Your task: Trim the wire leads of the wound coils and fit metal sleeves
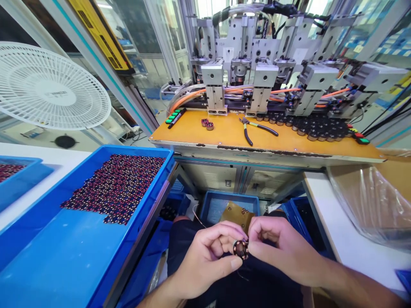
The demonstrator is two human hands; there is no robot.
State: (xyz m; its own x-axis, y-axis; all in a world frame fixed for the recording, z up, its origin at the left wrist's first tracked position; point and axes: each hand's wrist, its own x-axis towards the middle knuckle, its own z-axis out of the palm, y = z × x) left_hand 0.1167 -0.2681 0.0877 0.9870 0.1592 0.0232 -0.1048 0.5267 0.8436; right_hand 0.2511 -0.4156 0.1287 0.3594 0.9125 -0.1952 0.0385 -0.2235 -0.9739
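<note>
Above my lap, my left hand [213, 256] is closed around a small ring-shaped motor stator [240, 250] with copper windings, its open face tilted toward me. Thumb and fingertips grip its left side and top. My right hand [279, 246] is closed in a pinch at the stator's right edge; what lies between those fingertips is hidden. Below the stator a thin loose wire [243, 277] hangs against the dark clothing. Another thin wire [198, 216] curves up to the left of my left hand.
To the left, a blue tray [64, 244] holds many stators [118, 188]. On the orange bench [186, 137] lie pliers [253, 128], two stators [207, 124] and rows of black-topped parts [321, 127], before a machine [263, 72]. A blue bin [208, 205] sits below; a fan [54, 90] stands left.
</note>
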